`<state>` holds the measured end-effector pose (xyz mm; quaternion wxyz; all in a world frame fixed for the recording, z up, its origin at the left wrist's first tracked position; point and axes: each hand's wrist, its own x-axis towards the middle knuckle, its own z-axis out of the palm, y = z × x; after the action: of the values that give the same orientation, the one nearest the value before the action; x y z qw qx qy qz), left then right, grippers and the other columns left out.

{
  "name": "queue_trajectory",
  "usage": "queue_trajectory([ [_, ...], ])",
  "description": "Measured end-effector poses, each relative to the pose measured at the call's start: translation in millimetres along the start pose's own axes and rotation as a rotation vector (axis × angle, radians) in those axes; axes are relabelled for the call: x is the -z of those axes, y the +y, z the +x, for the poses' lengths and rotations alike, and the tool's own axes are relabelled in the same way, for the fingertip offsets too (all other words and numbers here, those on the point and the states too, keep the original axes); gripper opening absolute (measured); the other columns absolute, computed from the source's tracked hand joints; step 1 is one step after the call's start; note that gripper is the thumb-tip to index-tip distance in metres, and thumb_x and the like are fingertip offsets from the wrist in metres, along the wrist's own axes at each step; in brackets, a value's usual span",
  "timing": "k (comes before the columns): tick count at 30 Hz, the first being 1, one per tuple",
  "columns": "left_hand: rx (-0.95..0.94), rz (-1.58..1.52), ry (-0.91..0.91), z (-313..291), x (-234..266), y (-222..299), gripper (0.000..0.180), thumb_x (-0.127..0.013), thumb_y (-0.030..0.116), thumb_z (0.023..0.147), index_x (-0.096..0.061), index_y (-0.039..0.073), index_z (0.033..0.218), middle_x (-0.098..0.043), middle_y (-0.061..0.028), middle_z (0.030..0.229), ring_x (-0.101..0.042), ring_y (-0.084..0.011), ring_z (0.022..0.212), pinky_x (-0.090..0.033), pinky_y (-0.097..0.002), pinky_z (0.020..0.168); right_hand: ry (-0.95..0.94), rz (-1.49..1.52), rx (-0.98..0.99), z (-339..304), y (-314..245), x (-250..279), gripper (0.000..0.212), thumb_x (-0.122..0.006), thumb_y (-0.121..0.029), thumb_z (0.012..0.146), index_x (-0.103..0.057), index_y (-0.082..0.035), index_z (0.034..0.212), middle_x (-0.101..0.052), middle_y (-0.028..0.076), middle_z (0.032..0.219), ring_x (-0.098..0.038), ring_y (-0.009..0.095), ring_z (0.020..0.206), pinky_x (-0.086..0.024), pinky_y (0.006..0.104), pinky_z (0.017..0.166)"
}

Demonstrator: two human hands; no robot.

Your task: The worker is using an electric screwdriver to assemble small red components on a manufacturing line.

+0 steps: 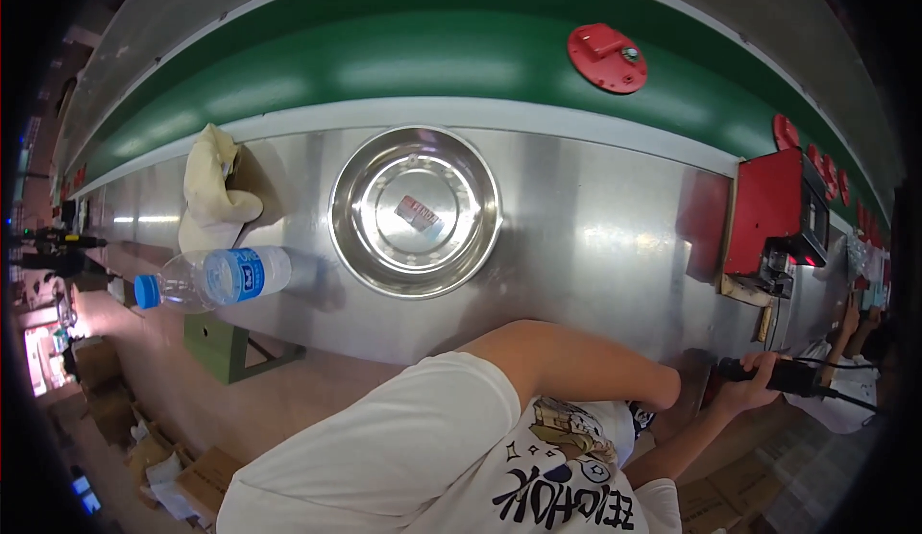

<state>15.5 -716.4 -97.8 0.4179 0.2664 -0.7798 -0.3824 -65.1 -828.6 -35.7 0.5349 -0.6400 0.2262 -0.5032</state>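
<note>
My right hand (752, 390) is closed around a black corded electric screwdriver (792, 376) at the right, by the bench's near edge. The tool lies nearly level, its cable running off to the right. My left arm (576, 366) reaches across along the near edge and bends at the elbow; its hand is hidden behind the arm and shirt. A round steel basin (360, 255) stands on the metal bench (567, 217), with a small reddish-grey label or packet (419, 213) on its bottom. Right of it is a red box-shaped machine (764, 212) with a dark front.
A clear plastic bottle (245, 275) with a blue cap lies at the left near edge, beside a cream cloth item (213, 183). A green band with red round fittings (607, 58) runs behind the bench. Another person (845, 380) works at far right. Cardboard boxes (206, 476) sit on the floor.
</note>
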Motion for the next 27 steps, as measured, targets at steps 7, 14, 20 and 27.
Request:
queue_trajectory([
  [7,-0.126,-0.019,-0.236,18,25,23,0.033,-0.063,0.029,0.084,-0.069,0.000,0.099,-0.068,-0.0150,0.097,-0.063,-0.0265,0.095,-0.048,-0.0385,0.086,0.149,-0.071,0.043,-2,-1,21,0.016,-0.059,0.000,0.090,-0.052,0.000,0.104,-0.047,0.005,0.068,-0.043,0.012,0.056,-0.041,0.0282,0.056],
  [14,0.296,0.380,0.231,-48,221,102,0.024,-0.058,0.014,0.088,-0.068,0.002,0.106,-0.068,-0.0135,0.094,-0.066,-0.0268,0.085,-0.052,-0.0329,0.077,0.127,-0.075,-0.101,9,10,2,0.015,-0.068,0.002,0.083,-0.054,-0.002,0.086,-0.057,0.003,0.071,-0.052,0.011,0.054,-0.043,0.0263,0.051],
  [20,1.375,1.339,1.419,-223,274,76,0.073,-0.065,0.047,0.082,-0.039,0.021,0.146,-0.032,-0.0199,0.151,-0.026,-0.0443,0.138,-0.023,-0.0543,0.112,-0.042,0.004,-0.071,17,-11,-5,0.020,-0.060,0.002,0.086,-0.046,0.000,0.100,-0.049,0.006,0.068,-0.048,0.015,0.052,-0.044,0.0300,0.050],
  [27,1.655,1.102,1.200,-230,265,78,0.089,-0.074,0.059,0.070,-0.038,0.026,0.145,-0.036,-0.0127,0.149,-0.034,-0.0414,0.135,-0.028,-0.0535,0.108,-0.111,0.113,-0.140,18,-10,7,0.023,-0.062,0.000,0.084,-0.046,0.000,0.100,-0.049,0.006,0.068,-0.047,0.014,0.049,-0.044,0.0297,0.049],
])
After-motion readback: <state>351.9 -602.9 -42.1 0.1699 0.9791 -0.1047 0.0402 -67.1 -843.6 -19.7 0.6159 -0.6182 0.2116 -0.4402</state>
